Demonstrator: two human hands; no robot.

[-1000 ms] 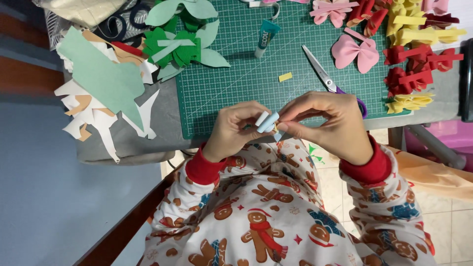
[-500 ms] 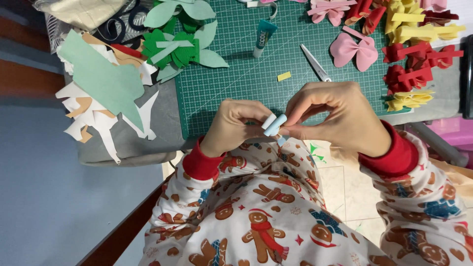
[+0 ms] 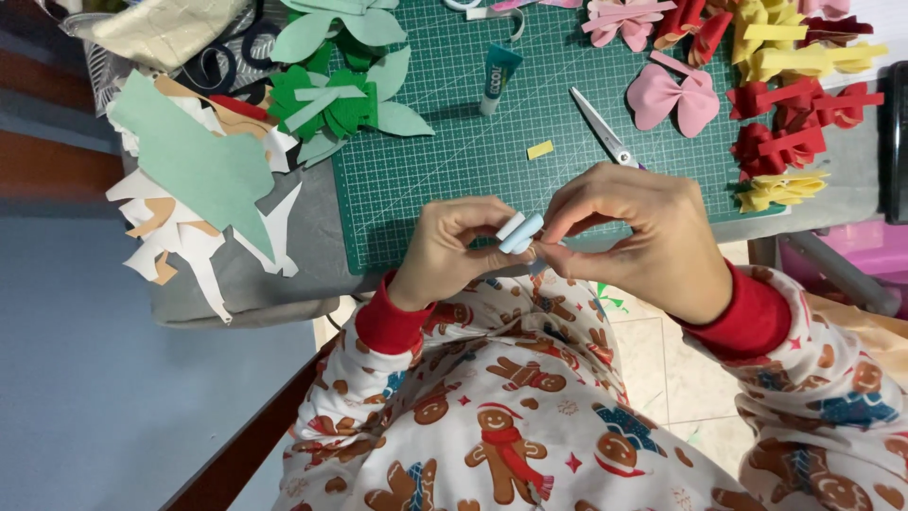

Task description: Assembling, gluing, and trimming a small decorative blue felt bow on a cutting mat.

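While both hands meet above the near edge of the green mat (image 3: 445,180), the left hand (image 3: 449,251) and right hand (image 3: 638,237) pinch a pale blue strip (image 3: 520,232), its length slanting up toward the right fingertips.

We see a matt green cutting mat (image 3: 445,180), shiny metal scissors (image 3: 602,127), soft foam bows (image 3: 673,97), a smooth plastic glue tube (image 3: 498,78) and paper scraps (image 3: 189,218).
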